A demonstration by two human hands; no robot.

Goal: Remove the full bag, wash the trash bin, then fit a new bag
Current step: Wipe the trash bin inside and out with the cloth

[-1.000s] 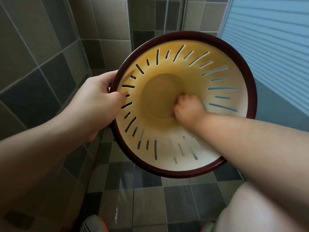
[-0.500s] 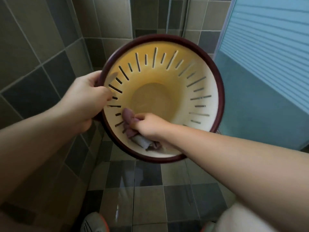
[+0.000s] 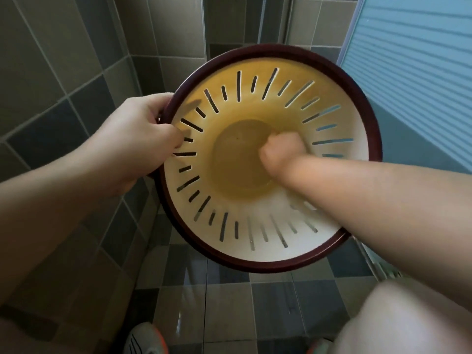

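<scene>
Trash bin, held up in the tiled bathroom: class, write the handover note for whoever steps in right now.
Left hand: grips the trash bin by its dark rim, opening tilted toward the camera.
Right hand: fist deep inside, at the bin's bottom; what it holds is hidden.
Done: no bag in the bin.
Left: finish washing inside, then fit a new bag; none in view.

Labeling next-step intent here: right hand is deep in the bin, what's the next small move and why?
Probably sweep the right hand across the bin's bottom and up the slotted wall. It sits balled at the bottom's right edge, while the left hand grips the rim of the bin, tipping its mouth toward the camera. What the right hand holds is hidden.
</scene>
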